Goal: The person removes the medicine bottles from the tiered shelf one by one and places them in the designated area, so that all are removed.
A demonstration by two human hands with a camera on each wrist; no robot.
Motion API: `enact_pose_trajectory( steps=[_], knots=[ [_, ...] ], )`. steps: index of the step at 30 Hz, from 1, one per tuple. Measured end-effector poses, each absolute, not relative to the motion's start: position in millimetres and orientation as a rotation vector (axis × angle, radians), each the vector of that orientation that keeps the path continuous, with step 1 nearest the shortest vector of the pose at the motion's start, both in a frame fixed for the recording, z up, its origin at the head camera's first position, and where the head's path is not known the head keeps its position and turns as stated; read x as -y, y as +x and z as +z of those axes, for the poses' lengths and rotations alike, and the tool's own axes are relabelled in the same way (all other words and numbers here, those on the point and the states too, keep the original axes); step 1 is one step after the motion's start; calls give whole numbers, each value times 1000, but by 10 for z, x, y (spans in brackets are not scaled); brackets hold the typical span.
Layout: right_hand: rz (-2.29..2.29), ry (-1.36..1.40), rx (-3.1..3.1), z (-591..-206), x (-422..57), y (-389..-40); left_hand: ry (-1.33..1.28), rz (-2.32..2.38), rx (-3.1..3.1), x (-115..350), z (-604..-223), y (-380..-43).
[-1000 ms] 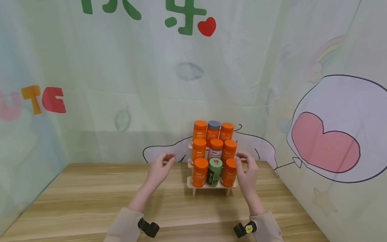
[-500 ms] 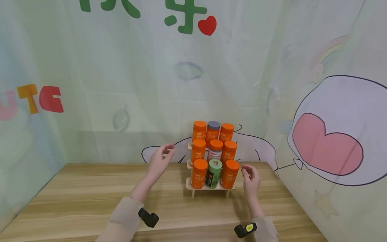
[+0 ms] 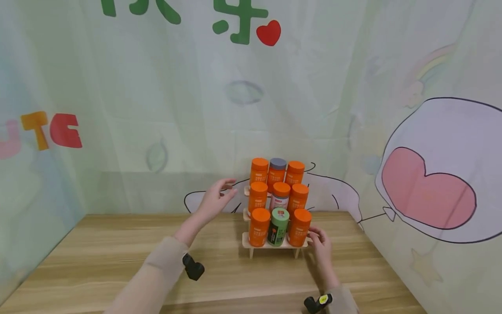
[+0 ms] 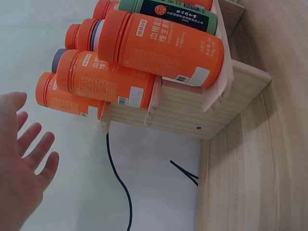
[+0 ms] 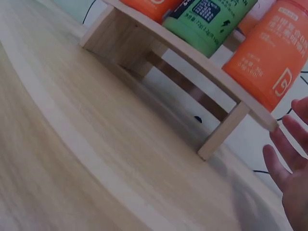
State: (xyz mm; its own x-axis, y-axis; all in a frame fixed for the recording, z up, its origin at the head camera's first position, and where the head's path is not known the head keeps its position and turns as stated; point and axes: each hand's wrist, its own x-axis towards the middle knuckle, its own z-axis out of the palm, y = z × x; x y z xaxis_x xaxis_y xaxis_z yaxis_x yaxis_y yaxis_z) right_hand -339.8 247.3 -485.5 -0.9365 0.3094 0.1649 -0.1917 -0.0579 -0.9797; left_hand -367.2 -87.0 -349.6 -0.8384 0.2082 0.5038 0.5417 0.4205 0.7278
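Observation:
A three-tier wooden rack (image 3: 246, 240) stands on the table and carries several lidded supplement bottles. On its front tier a green bottle (image 3: 277, 230) sits between an orange bottle (image 3: 259, 229) on the left and another orange bottle (image 3: 300, 230) on the right. My left hand (image 3: 213, 200) hovers left of the upper tiers, fingers extended and holding nothing; in the left wrist view a gap separates it from the bottles. My right hand (image 3: 322, 249) is at the rack's lower right end, its fingers loosely bent beside the shelf (image 5: 260, 115). Whether its fingertips touch the wood is hard to tell.
Higher tiers hold more orange bottles, one with a grey-purple lid (image 3: 278, 163) and a pink-labelled one (image 3: 279, 202). Behind the rack hangs a printed curtain (image 3: 196, 109). The wood-grain table (image 3: 137, 257) extends to the left and in front.
My right hand has come down from beside the middle tier to the bottom shelf's right end. The left hand has risen slightly and moved right toward the rack, its fingers spreading.

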Motion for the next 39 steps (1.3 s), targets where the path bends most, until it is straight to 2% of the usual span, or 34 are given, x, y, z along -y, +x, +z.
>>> enact_pose_trajectory(
  steps=[9,23,39],
  knots=[
    [1980,-9,2066,-4958,-2553,-3423,-667,-1419,2374,822,-3382,-3790],
    [2211,182,2073,-5026,-2611,-3415,-709,-1479,2397,738,-3214,-3921],
    [2237,199,2068,-4975,-2593,-3380,-697,-1592,2410,683,-3270,-4062]
  ],
)
